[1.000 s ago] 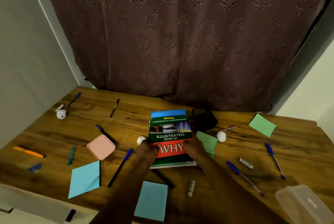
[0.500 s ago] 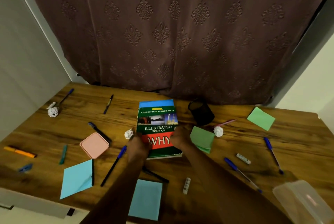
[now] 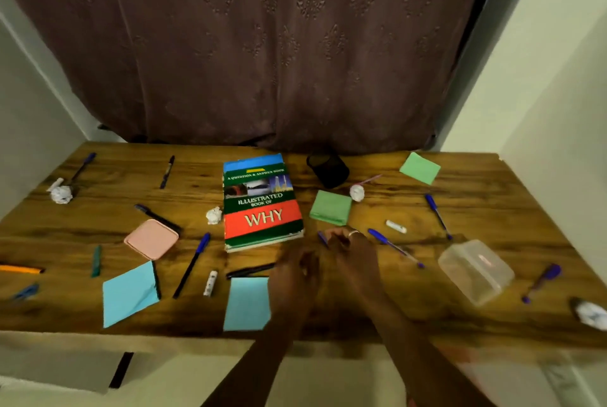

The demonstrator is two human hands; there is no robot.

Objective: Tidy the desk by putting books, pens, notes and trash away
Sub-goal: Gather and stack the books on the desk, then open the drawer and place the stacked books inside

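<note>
We are in a room at home, at a small study corner. We see a wood table (image 3: pixel 492 196) set between two plain walls (image 3: pixel 542 78), with a long brown curtain (image 3: pixel 279 45) behind it. On it lie a book (image 3: pixel 261 206), pens (image 3: pixel 192 263), notes (image 3: pixel 129 293) and a black pen cup (image 3: pixel 328 170).
</note>
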